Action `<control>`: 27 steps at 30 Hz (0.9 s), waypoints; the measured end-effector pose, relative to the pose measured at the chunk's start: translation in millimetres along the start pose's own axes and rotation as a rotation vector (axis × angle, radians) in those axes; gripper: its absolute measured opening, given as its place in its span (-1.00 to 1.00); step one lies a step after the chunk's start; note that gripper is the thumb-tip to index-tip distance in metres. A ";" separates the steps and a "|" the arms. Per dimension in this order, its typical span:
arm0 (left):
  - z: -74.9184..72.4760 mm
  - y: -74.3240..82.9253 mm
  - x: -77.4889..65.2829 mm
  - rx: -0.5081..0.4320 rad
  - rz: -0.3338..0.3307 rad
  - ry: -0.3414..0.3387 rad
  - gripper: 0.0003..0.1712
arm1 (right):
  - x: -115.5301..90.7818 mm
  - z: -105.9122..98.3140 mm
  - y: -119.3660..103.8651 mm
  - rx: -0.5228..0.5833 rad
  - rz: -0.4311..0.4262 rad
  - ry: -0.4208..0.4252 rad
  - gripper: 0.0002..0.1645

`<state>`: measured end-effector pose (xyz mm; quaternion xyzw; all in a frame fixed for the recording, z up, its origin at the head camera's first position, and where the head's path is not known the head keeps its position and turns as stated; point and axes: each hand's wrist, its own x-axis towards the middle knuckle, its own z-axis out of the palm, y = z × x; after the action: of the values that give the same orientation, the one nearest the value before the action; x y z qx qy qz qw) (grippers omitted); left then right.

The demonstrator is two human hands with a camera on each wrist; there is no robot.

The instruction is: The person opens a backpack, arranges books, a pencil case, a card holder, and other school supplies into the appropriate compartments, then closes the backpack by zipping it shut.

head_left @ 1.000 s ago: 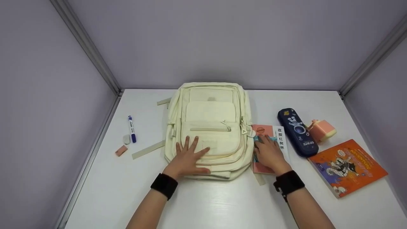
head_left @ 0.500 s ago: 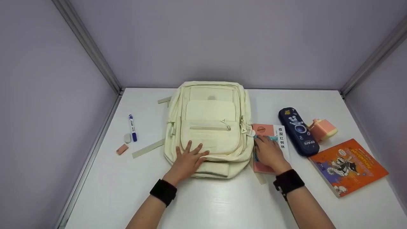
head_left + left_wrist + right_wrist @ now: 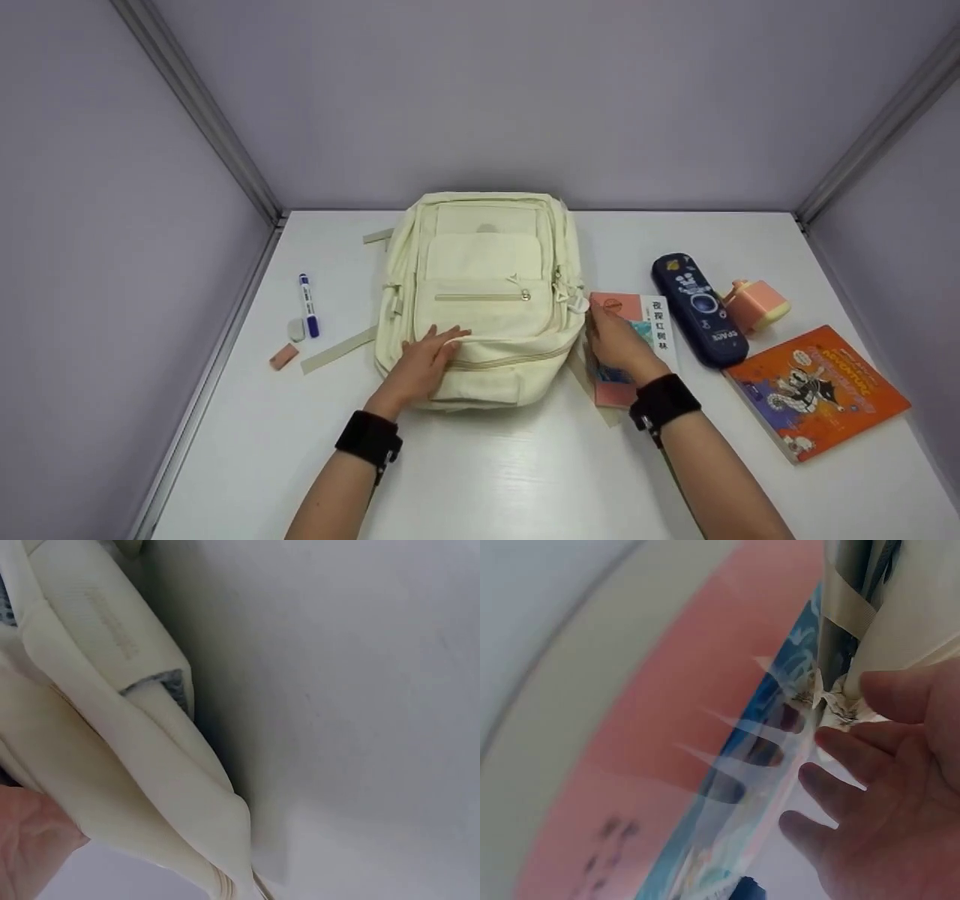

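Observation:
A cream backpack (image 3: pixel 484 259) lies front side up in the middle of the table. My left hand (image 3: pixel 421 367) rests on its lower left front, fingers extended over the bulging fabric. Only part of that hand shows against the bag in the left wrist view. My right hand (image 3: pixel 619 345) is beside the bag's right side, above a pink and blue book (image 3: pixel 615 394). In the right wrist view its fingers are spread, with nothing gripped, and the fingertips are close to the book's edge. A white tag (image 3: pixel 577 304) hangs from the bag close by.
Right of the book lie a navy pencil case (image 3: pixel 697 309), a pink and cream box-shaped item (image 3: pixel 756 306) and an orange book (image 3: pixel 821 394). A blue marker (image 3: pixel 309 306), a pale rounded piece (image 3: pixel 296 330) and a pink eraser (image 3: pixel 284 357) lie left of the backpack.
The backpack's lower front has been pushed up and bulges more. My left hand has shifted slightly left with its fingers closer together. My right hand has moved left toward the bag's side.

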<state>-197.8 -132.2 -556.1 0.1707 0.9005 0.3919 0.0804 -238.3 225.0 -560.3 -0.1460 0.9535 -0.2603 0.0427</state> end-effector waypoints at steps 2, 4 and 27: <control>-0.4 -0.7 0.7 -0.004 0.003 0.000 -0.41 | 10.9 0.3 1.6 0.075 0.015 0.035 -0.40; 0.1 -1.7 1.5 -0.006 0.007 0.001 -0.41 | 19.3 0.0 3.2 0.139 0.050 0.057 -0.40; -2.9 -5.9 0.3 -0.119 0.036 0.105 -0.46 | 42.1 5.7 -10.0 0.920 0.413 -0.063 -0.29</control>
<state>-200.3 -137.8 -558.5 0.1611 0.8753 0.4545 0.0358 -275.1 201.3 -560.4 0.0719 0.7473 -0.6351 0.1818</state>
